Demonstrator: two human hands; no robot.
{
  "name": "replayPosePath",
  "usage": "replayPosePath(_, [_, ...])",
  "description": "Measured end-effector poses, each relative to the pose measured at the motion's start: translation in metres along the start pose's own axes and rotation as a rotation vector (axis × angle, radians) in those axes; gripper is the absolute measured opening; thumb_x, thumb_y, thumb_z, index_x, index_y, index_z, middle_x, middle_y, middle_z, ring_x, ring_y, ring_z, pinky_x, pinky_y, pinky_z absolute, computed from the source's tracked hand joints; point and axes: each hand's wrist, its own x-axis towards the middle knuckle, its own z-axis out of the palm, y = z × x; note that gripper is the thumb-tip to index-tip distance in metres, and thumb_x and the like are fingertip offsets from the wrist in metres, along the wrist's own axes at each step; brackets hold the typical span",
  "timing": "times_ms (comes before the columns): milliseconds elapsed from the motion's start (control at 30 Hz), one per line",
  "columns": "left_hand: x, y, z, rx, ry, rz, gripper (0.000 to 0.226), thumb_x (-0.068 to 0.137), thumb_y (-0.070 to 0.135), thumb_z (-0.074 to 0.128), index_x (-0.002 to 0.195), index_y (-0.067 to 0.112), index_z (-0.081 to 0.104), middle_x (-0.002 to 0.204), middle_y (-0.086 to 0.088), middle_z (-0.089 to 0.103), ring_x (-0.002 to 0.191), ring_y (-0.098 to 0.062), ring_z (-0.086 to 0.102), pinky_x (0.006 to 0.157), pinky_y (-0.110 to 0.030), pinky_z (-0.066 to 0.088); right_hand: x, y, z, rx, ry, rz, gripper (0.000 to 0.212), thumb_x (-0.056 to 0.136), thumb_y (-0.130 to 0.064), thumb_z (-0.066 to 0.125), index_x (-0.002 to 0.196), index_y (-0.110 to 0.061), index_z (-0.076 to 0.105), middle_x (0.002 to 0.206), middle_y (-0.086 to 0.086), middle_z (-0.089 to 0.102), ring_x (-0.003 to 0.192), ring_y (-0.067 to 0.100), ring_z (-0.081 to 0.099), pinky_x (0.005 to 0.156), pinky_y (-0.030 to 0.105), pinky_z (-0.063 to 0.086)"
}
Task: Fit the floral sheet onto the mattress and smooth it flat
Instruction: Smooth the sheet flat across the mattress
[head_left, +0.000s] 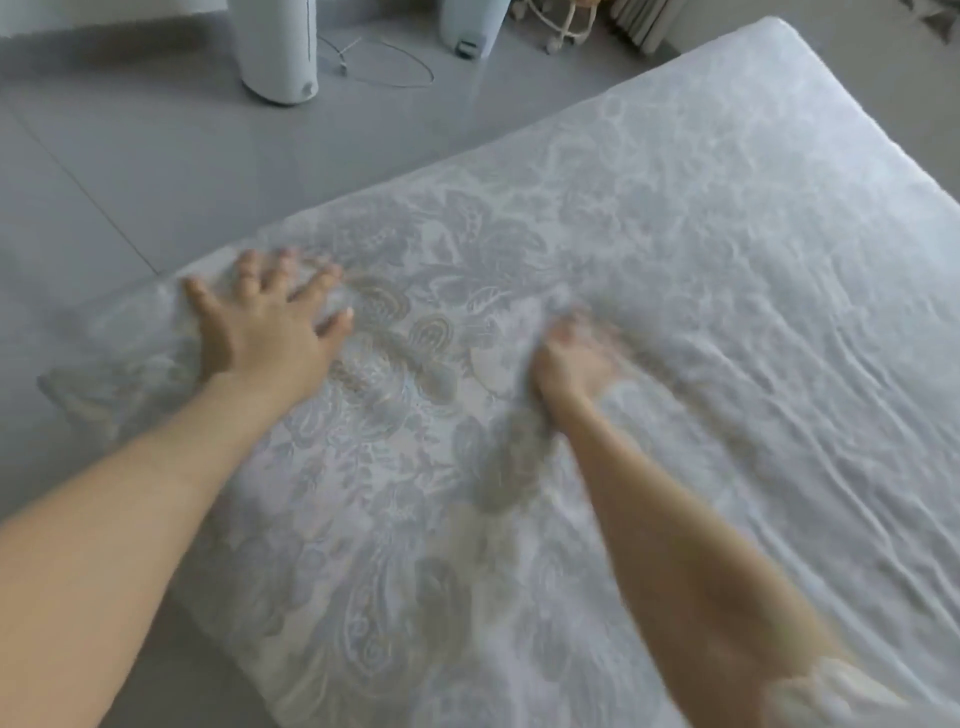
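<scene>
Mattress (769, 36) lies on grey tiled floor (130, 171). The floral sheet (649, 249) is spread over its top, wrinkled on the right side. Left hand (260, 322) is flat on the sheet near the far edge, fingers spread. Right hand (571, 358) is on the sheet mid-bed, blurred, grip can't tell. A white tower unit (280, 52) and a cable (384, 65) are on the floor beyond.

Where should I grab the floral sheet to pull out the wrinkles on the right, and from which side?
Likely where the floral sheet meets the far edge. The wrinkles run alongside that edge, so come from the floor side there, pinch the fabric and pull outward, across the ridges. The left hand, pressing flat, anchors the left corner.
</scene>
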Motion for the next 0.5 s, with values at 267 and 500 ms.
replayPosePath(267, [0.014, -0.006, -0.004, -0.099, -0.042, -0.239, 0.05, 0.097, 0.044, 0.022, 0.144, 0.03, 0.03, 0.145, -0.012, 0.037, 0.129, -0.034, 0.038, 0.101, -0.056, 0.026, -0.055, -0.105, 0.016, 0.109, -0.288, -1.055, 0.045, 0.101, -0.034, 0.037, 0.145, -0.03, 0.035, 0.155, 0.0, 0.028, 0.145, 0.017, 0.019, 0.118, 0.047, 0.008])
replayPosePath(500, [0.012, -0.014, -0.019, -0.113, -0.098, -0.196, 0.048, 0.099, 0.037, 0.021, 0.145, 0.028, 0.03, 0.148, -0.006, 0.036, 0.13, -0.031, 0.039, 0.101, -0.051, 0.028, 0.001, 0.158, -0.068, 0.08, 0.036, 0.271, 0.059, 0.098, -0.046, 0.034, 0.151, -0.025, 0.017, 0.157, 0.009, 0.021, 0.146, 0.022, 0.016, 0.118, 0.045, 0.008])
